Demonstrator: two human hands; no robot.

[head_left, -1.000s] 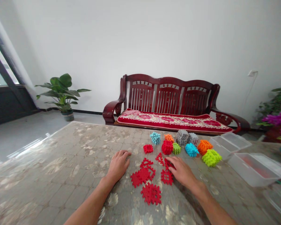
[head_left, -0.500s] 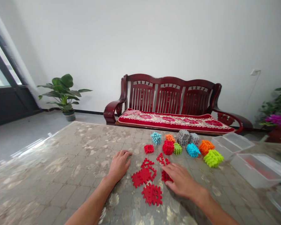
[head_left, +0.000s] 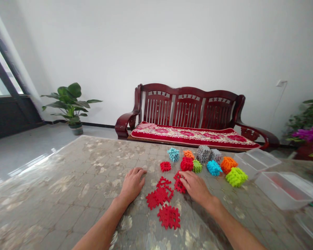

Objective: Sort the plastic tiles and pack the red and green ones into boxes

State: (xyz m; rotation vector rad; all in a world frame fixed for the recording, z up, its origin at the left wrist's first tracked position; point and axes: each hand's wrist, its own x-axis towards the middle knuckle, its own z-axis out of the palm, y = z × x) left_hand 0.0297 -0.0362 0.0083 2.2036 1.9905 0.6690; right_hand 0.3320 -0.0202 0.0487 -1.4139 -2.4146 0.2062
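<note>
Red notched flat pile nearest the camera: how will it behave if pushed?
The pile of flat red notched pieces likely won't roll: it lies low and flat. It may slide apart, since it looks overlapped rather than joined, though notches could snag.

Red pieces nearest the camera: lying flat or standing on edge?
Flat. The red pieces overlap in a low pile on the table, their broad faces turned up.

Your red notched pieces (head_left: 161,196) look like matt plastic, bumpy along the edges. Your table covering (head_left: 75,189) appears smooth with a faint sheen. The boxes (head_left: 283,198) to your right are translucent plastic; the bench (head_left: 187,109) is glossy wood, its seat cover (head_left: 195,134) cloth.
</note>
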